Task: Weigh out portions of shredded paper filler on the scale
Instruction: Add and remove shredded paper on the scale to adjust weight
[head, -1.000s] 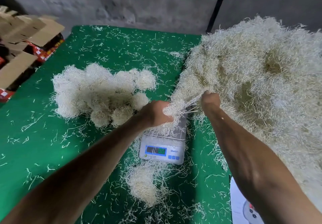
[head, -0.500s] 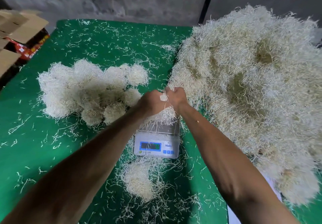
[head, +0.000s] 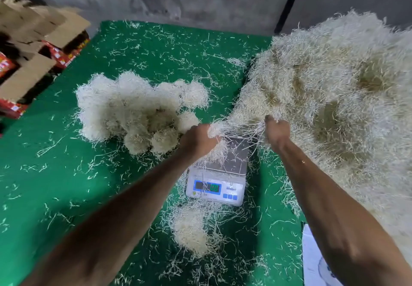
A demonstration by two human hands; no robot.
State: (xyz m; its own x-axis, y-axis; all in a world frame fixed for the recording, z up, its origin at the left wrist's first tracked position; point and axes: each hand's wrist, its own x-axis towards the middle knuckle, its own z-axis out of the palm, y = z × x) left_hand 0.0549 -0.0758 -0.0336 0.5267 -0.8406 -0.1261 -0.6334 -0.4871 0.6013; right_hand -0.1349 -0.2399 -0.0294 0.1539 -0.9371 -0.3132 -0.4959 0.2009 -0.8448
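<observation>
1. Sitting in the upper left of the frame, a stack of cardboard boxes point(head: 33, 58) with red printed sides stands beside the bench point(head: 44, 185), whose green top is strewn with loose paper strands.
2. Left of centre, a cluster of rounded filler portions point(head: 133, 107) lies on the green surface, the balls touching one another.
3. At centre, the left hand point(head: 198, 139) has its grip curled round a tuft of shredded paper point(head: 215, 129), held above the far left part of the scale's pan.
4. Below the hands, the scale point(head: 217, 183) stands on the bench with a steel pan, a lit blue display and blue buttons facing the lower edge of the frame; stray strands lie across the pan, and the digits are too blurred to read.
5. Lower centre, just in front of the scale, a small loose clump point(head: 191, 230) rests on the bench.
6. Right of centre, the right hand point(head: 277, 131) has its grip closed on strands that stretch across to the left hand's tuft, at the near edge of the big pile.
7. Filling the right of the frame, the large filler pile point(head: 334, 98) rises well above the bench.
8. At the lower right edge, a white sheet point(head: 312, 263) shows partly behind the right forearm.
</observation>
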